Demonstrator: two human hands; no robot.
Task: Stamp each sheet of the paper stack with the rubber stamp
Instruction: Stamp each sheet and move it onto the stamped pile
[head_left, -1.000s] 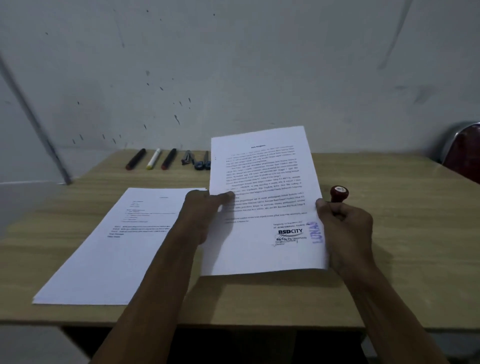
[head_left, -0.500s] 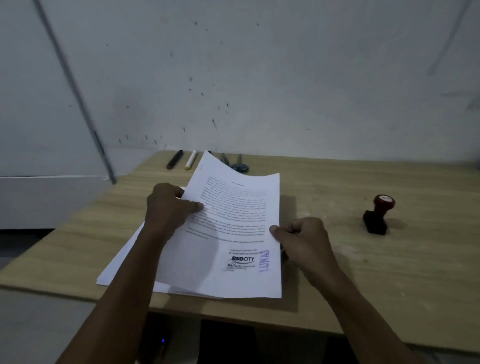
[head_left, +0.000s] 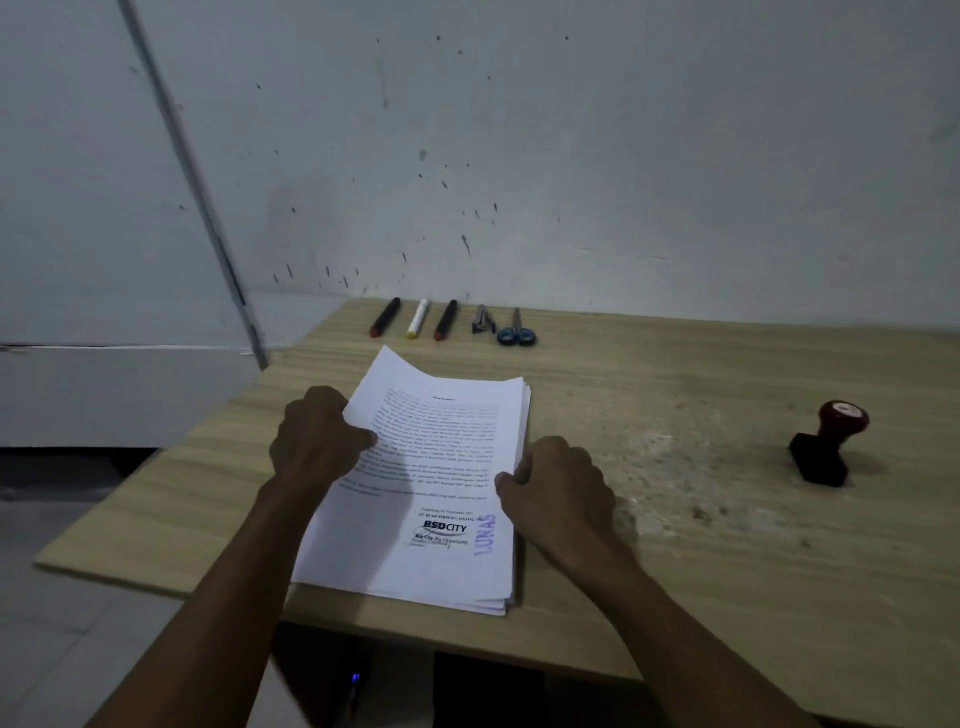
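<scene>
A stack of white printed sheets (head_left: 436, 467) lies on the wooden table (head_left: 675, 545) near its front left corner. The top sheet carries a blue stamp mark beside a printed logo near its lower right. My left hand (head_left: 317, 436) grips the stack's left edge, thumb on top. My right hand (head_left: 558, 483) grips the right edge, fingers curled round it. The rubber stamp (head_left: 828, 441), black base and red knob, stands alone on the table far to the right of both hands.
Along the table's back edge lie three markers (head_left: 415, 318), a small stapler-like tool (head_left: 482, 319) and blue-handled scissors (head_left: 516, 330). A spotted white wall rises behind. The floor drops away to the left of the table.
The stamped sheet has moved left and come down flat on the left pile, now squared between both hands. The right hand has left the stamp. My view has turned left.
</scene>
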